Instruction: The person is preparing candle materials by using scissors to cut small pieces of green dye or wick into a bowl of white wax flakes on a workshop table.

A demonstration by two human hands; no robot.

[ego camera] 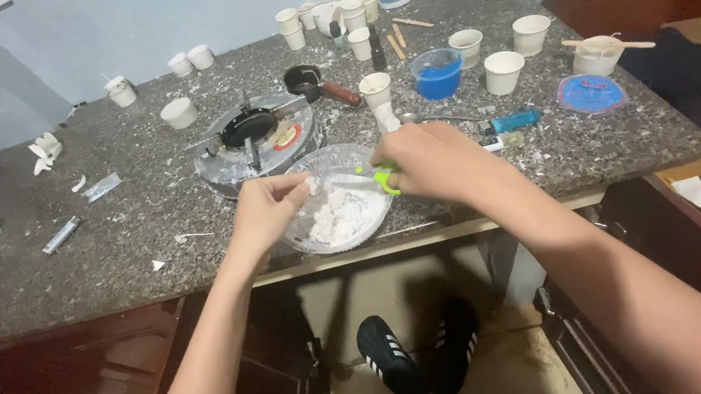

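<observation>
My right hand (430, 161) grips green scissors (382, 177) over the clear bowl (374, 212) of white chunks (337, 216) at the counter's (69, 273) front edge; my left hand (268, 208) pinches a white piece (310, 186). Behind sits a round stove (252, 142); right, a blue round lid (590, 93).

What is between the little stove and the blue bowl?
In the head view, a white paper cup stands between the stove and the blue bowl.

A speckled grey stone surface (149, 202) carries a clear bowl (335, 199), small stove (254, 142), white cups (502, 72), and perhaps a lighter (513, 122).
</observation>
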